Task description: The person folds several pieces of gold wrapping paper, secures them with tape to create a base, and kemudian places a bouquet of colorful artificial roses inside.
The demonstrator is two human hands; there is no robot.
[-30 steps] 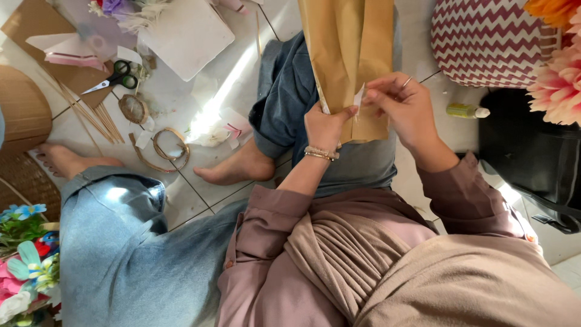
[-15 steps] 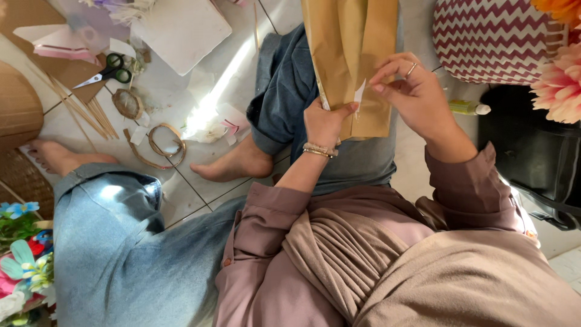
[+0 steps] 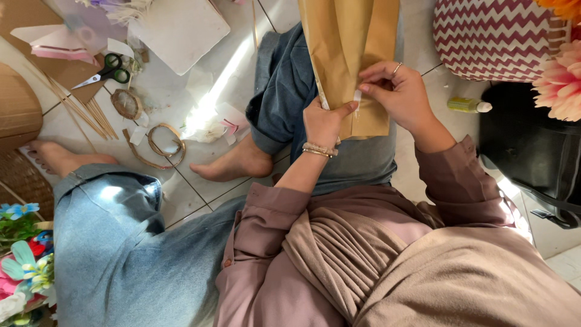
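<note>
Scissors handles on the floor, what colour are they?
Green, with black trim: the scissors show in the head view, lying at upper left.

green-handled scissors (image 3: 108, 68) upper left of frame, lying on brown card sheet (image 3: 36, 42). thin wooden sticks (image 3: 91, 112) fanned on tile just below scissors. small wicker rings (image 3: 158, 144) left of centre, beside crumpled white paper scraps (image 3: 212, 124). white board (image 3: 178, 30) top, left of centre. red-and-white zigzag woven basket (image 3: 493, 36) upper right. small yellow-green bottle (image 3: 469, 105) lying on floor below basket. black bag (image 3: 532, 157) right edge. pink flower (image 3: 560, 82) far right. artificial flowers (image 3: 21, 266) lower left corner.
</note>
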